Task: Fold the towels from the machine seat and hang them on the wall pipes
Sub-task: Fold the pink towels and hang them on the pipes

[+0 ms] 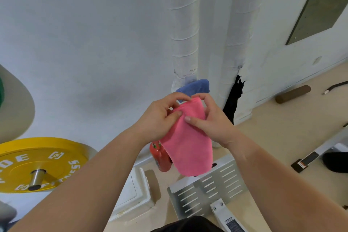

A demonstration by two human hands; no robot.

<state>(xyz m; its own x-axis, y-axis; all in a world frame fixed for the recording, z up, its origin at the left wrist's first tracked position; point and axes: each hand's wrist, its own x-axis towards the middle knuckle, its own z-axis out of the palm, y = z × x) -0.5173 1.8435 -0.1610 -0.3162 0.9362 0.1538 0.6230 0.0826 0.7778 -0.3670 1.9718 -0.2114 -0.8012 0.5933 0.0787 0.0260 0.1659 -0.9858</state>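
Note:
A folded pink towel [188, 145] hangs down between my hands in front of the wall. My left hand [160, 118] pinches its upper left edge, thumb on the front face. My right hand [212, 120] pinches its upper right edge, thumb lying across the front. Just behind the towel's top, a blue towel [195, 86] is draped at the foot of the left white wrapped wall pipe [184, 30]. A second white wrapped pipe [237, 30] stands to the right, with a black cloth [232, 101] hanging beside its base.
A yellow weight plate [37, 164] on a steel peg sits at the lower left. A red bottle [162, 158] stands on the floor under the towel. A slotted metal machine plate [207, 188] lies below. A brown roller [292, 94] lies at the right wall.

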